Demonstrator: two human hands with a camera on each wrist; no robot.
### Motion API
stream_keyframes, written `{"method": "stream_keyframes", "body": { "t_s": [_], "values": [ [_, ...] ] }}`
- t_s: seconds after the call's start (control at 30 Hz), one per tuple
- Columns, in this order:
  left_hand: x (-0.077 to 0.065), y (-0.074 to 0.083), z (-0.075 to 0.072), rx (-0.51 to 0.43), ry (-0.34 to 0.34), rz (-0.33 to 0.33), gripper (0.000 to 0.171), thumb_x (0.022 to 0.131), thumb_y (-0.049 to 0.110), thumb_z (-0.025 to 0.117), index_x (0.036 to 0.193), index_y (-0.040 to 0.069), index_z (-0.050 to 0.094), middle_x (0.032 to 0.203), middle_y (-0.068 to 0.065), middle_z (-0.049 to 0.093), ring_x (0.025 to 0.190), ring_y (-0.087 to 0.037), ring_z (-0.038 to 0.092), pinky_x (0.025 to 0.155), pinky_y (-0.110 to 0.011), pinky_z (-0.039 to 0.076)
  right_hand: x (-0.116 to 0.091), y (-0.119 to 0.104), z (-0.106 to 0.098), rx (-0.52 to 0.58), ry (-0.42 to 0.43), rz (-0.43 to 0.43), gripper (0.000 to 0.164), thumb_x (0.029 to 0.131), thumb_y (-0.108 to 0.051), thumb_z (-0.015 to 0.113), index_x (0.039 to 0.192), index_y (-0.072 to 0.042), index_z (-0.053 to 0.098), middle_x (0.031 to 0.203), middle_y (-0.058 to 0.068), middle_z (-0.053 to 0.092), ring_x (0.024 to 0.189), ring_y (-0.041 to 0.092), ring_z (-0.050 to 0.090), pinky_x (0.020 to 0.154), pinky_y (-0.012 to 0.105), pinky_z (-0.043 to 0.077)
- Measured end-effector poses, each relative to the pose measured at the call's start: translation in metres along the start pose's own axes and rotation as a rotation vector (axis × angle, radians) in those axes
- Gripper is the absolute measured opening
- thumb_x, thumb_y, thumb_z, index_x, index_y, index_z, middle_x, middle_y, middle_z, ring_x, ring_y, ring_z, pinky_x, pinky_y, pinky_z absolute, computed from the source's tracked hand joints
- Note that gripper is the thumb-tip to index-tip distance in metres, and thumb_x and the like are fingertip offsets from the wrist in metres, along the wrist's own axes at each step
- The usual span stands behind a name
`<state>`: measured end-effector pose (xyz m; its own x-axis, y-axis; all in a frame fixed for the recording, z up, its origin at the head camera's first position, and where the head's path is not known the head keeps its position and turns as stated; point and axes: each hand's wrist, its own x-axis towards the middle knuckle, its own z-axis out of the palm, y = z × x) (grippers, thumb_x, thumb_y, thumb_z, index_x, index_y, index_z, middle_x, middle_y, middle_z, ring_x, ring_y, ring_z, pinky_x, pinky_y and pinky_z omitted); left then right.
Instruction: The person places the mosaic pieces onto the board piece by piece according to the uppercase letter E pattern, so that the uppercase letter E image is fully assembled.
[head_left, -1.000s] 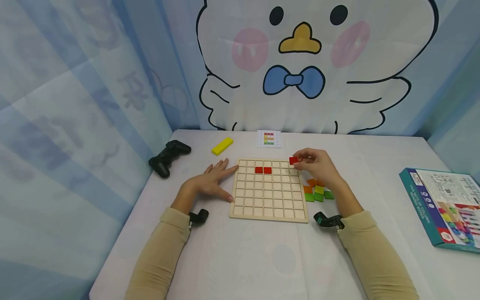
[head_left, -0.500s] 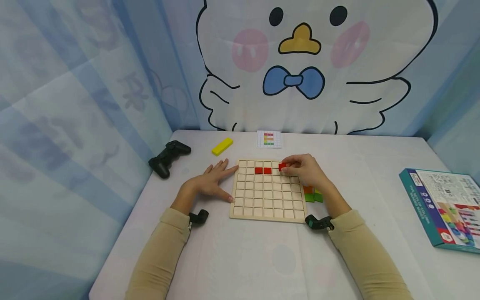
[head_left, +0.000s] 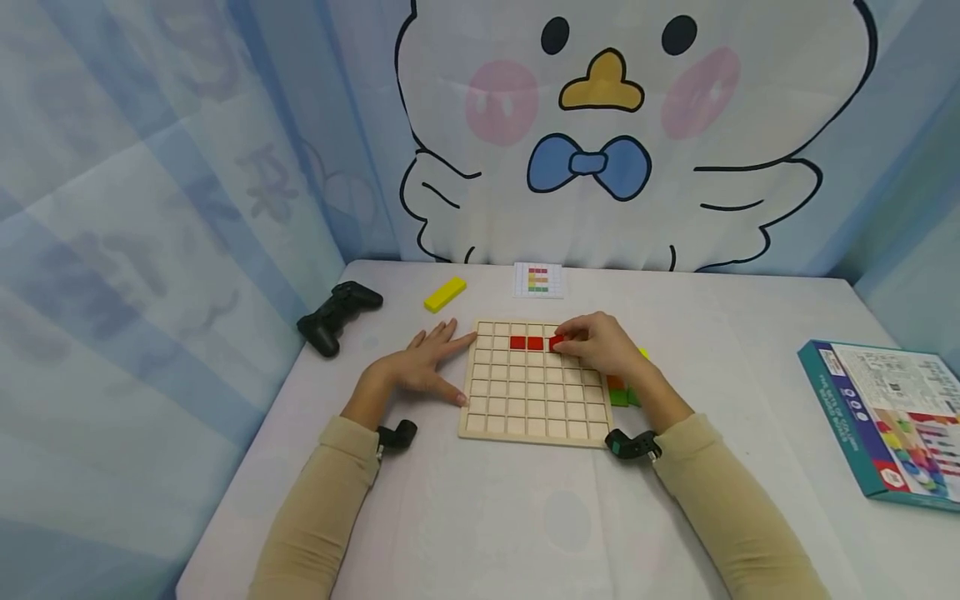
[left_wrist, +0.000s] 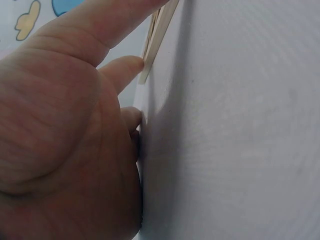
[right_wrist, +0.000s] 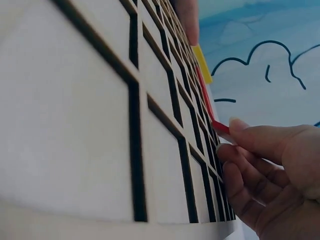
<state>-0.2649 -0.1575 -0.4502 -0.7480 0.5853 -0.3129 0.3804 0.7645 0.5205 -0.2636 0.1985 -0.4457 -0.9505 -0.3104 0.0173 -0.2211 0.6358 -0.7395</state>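
Observation:
A wooden grid board [head_left: 536, 414] lies on the table between both hands. Two red square tiles [head_left: 517, 342] sit side by side in its second row from the back. My right hand [head_left: 606, 346] pinches another red tile [head_left: 556, 343] between thumb and fingers, just right of that pair. In the right wrist view this tile [right_wrist: 220, 128] is tilted at the grid surface; whether it is seated in a cell cannot be told. With fingers spread, my left hand [head_left: 415, 367] rests at the board's left side. Its thumb and index fingertip touch the edge.
Orange and green tiles [head_left: 618, 397] lie right of the board, partly hidden by the right forearm. Behind the board are a yellow bar [head_left: 445, 295] and a printed pattern card [head_left: 538, 281]. A black game controller [head_left: 339, 317] is at far left, a teal box [head_left: 888, 421] at far right.
My right hand has moved left and slightly toward me over the board, bringing the red tile from the back right corner to beside the two red tiles. My left hand stays put.

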Motion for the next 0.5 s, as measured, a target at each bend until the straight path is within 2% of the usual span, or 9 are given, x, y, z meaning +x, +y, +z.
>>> {"method": "stream_keyframes", "body": {
  "t_s": [0.2,0.5],
  "values": [
    [0.0007,-0.0009,0.0006,-0.005,0.006,-0.001,0.118,0.077,0.065,0.083,0.168,0.037,0.014,0.175,-0.008,-0.014,0.162,-0.025,-0.016,0.130,-0.052,-0.012,0.0038,-0.0033,-0.0017,-0.041,-0.034,0.007,0.029,0.097,-0.023,0.076,0.119,-0.005,0.076,0.100,0.008,0.072,0.088,0.024,0.058,0.077,0.034,0.050],
    [-0.0002,0.0009,0.0009,-0.009,0.008,0.007,0.118,0.077,0.063,0.084,0.168,0.035,0.015,0.176,-0.009,-0.013,0.163,-0.026,-0.016,0.130,-0.053,-0.013,0.0051,-0.0062,-0.0025,-0.072,-0.056,-0.009,0.026,0.096,-0.021,0.076,0.117,-0.005,0.076,0.095,0.008,0.070,0.082,0.022,0.055,0.073,0.033,0.047]
  ]
}}
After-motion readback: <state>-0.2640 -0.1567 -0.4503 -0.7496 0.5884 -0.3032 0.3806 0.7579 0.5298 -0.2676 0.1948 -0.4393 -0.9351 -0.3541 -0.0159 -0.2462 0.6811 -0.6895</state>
